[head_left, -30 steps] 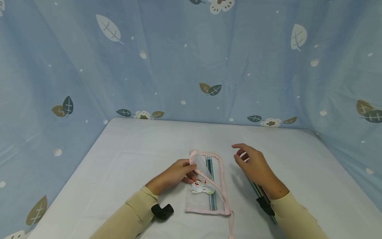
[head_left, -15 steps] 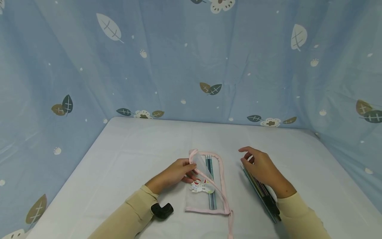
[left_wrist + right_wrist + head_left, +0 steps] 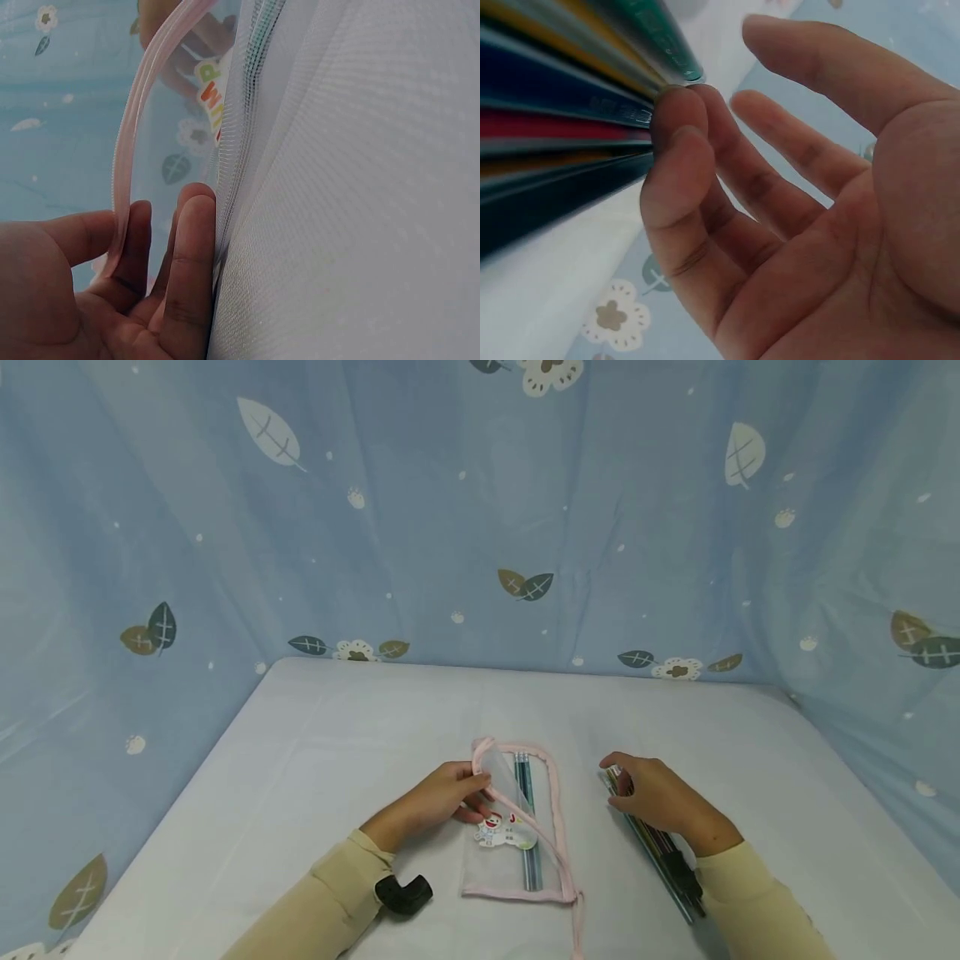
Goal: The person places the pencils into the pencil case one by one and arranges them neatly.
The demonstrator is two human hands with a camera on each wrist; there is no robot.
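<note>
My left hand (image 3: 459, 789) pinches the pink-trimmed opening edge of a clear mesh pencil pouch (image 3: 558, 810), folding its top layer back. In the left wrist view, thumb and finger hold the pink trim (image 3: 126, 172), with other fingers against the white mesh (image 3: 360, 187). Several bluish pencils (image 3: 532, 864) show inside the pouch, beside a cartoon patch (image 3: 504, 831). To the right, my right hand (image 3: 660, 797) hovers around the upper ends of a pencil bundle (image 3: 654, 847). In the right wrist view, fingertips meet the ends of the coloured pencils (image 3: 562, 124), while the thumb stands apart.
The pouch and pencils lie on a white-covered table (image 3: 360, 727). A blue curtain (image 3: 420, 527) with leaf prints hangs behind and at both sides. A pink strap (image 3: 577, 927) trails from the pouch toward the front. Black devices sit at both wrists, the left one (image 3: 405, 895) plainly visible.
My right hand has moved slightly right and down, from above the table to the upper ends of the pencil bundle. The left hand keeps its hold on the pouch edge.
</note>
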